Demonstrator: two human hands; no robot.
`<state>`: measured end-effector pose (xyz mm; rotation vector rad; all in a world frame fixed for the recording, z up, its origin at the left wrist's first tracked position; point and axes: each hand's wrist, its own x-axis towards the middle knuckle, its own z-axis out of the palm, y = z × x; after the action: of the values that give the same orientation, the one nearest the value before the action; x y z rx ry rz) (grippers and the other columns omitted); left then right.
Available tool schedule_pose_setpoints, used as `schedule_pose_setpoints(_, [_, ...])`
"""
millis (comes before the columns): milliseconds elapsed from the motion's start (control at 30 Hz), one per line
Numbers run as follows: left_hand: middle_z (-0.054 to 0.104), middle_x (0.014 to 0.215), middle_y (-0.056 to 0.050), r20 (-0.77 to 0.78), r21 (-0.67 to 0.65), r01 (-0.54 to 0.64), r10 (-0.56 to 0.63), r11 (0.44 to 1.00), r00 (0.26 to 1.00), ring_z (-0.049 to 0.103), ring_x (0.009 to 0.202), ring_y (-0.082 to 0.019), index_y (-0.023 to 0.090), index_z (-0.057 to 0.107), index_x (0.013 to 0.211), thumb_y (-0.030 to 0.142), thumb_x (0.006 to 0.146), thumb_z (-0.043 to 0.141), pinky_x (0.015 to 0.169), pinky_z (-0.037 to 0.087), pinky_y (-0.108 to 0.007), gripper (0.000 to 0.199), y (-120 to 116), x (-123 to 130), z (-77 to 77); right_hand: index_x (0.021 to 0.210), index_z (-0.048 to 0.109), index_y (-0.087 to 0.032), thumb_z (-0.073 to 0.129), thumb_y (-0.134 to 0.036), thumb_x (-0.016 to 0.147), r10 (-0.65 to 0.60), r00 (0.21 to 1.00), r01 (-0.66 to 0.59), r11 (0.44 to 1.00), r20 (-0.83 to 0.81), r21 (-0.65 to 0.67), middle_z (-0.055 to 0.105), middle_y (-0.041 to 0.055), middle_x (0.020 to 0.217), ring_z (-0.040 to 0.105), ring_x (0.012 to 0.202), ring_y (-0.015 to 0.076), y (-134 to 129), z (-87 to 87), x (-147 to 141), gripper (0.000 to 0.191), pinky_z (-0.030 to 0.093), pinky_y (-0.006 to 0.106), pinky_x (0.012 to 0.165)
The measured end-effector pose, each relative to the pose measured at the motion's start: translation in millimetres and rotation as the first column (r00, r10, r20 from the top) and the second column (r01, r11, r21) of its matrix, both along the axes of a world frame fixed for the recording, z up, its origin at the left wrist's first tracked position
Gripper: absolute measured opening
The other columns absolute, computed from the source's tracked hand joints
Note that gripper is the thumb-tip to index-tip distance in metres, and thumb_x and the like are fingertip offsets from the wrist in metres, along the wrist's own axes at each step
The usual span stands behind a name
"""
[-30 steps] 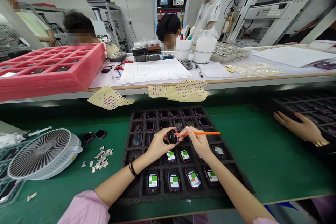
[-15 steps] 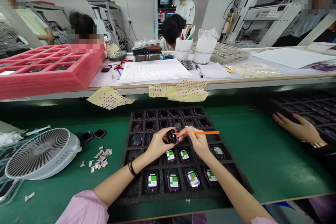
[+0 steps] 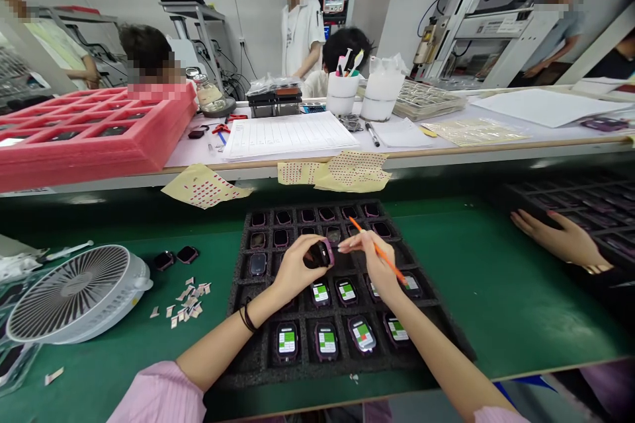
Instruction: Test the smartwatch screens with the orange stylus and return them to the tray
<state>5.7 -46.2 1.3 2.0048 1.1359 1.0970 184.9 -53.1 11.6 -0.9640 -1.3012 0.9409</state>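
Our left hand (image 3: 299, 262) grips a watch (image 3: 325, 252), right hand (image 3: 381, 263) an orange stick (image 3: 395, 269); counter (image 3: 501, 297) spreads past the tray edges (image 3: 307, 371)

I'm holding a watch (image 3: 320, 254) in the left hand (image 3: 297, 261) above a black tray (image 3: 248, 347), and my right hand (image 3: 374, 261) is gripping an orange stick (image 3: 394, 266), its fingertips hovering just beside the watch. Below, on my feed, more watches (image 3: 326, 342) are sitting in pockets, several glowing green and white. A round fan (image 3: 79, 294) is sitting at left, small tabs (image 3: 174, 322) lying nearby; a co-worker's hand (image 3: 560, 238) is resting at another tray's edge (image 3: 526, 200).
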Motion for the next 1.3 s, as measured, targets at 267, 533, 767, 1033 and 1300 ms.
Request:
schedule_pose_setpoints(267, [0.052, 0.111, -0.007, -0.073, 0.105, 0.027, -0.019, 0.994, 0.997, 0.054, 0.107, -0.021, 0.024, 0.055, 0.118, 0.017, 0.072, 0.069, 0.093, 0.048, -0.038, 0.049, 0.5, 0.3, -8.5, 0.058, 0.035, -0.02, 0.08, -0.045, 0.057, 0.197, 0.967, -0.164, 0.966, 0.159, -0.199, 0.039, -0.0072, 0.055, 0.037, 0.05, 0.0076, 11.4, -18.8, -11.8, 0.052, 0.036, 0.02, 0.048])
schedule_pose_setpoints(533, [0.054, 0.111, -0.007, 0.01, 0.059, 0.023, -0.023, 0.998, 1.0, 0.057, 0.094, -0.018, 0.024, 0.053, 0.118, 0.031, 0.072, 0.073, 0.073, 0.053, -0.03, 0.051, -0.2, -1.4, 1.5, 0.057, 0.029, -0.021, 0.077, -0.049, 0.059, 0.174, 0.984, -0.176, 0.939, -0.033, -0.296, 0.026, -0.0086, 0.054, 0.026, 0.05, 0.0074, 8.6, -4.9, -6.9, 0.056, 0.031, 0.021, 0.049])
schedule_pose_setpoints(767, [0.055, 0.111, -0.007, -0.006, 0.081, 0.028, -0.028, 0.996, 1.0, 0.057, 0.094, -0.018, 0.025, 0.054, 0.119, 0.033, 0.075, 0.07, 0.073, 0.053, -0.029, 0.047, 1.6, -3.1, -1.8, 0.058, 0.03, -0.02, 0.079, -0.046, 0.058, 0.173, 0.982, -0.189, 0.937, -0.081, -0.293, 0.028, -0.0087, 0.055, 0.026, 0.052, 0.0068, 9.9, -6.1, -9.8, 0.056, 0.029, 0.021, 0.051])
schedule_pose_setpoints(1033, [0.056, 0.11, -0.005, -0.064, 0.173, 0.029, -0.018, 0.985, 0.998, 0.059, 0.088, -0.018, 0.031, 0.062, 0.114, 0.04, 0.08, 0.062, 0.069, 0.054, -0.029, 0.034, 11.6, -6.2, -2.6, 0.058, 0.03, -0.02, 0.084, -0.046, 0.047, 0.18, 0.965, -0.233, 0.922, -0.19, -0.308, 0.03, -0.0106, 0.052, 0.026, 0.05, 0.0058, 16.9, -2.9, -10.1, 0.061, 0.025, 0.021, 0.052])
schedule_pose_setpoints(1300, [0.056, 0.11, -0.004, -0.085, 0.186, -0.008, 0.024, 0.983, 0.996, 0.055, 0.067, -0.011, 0.031, 0.054, 0.125, 0.047, 0.078, 0.063, 0.067, 0.054, -0.029, 0.05, 18.5, -6.4, -8.1, 0.058, 0.029, -0.019, 0.085, -0.048, 0.045, 0.193, 0.957, -0.254, 0.919, -0.217, -0.302, 0.031, -0.0098, 0.056, 0.03, 0.054, 0.0055, 21.0, -6.8, -9.4, 0.064, 0.028, 0.021, 0.054])
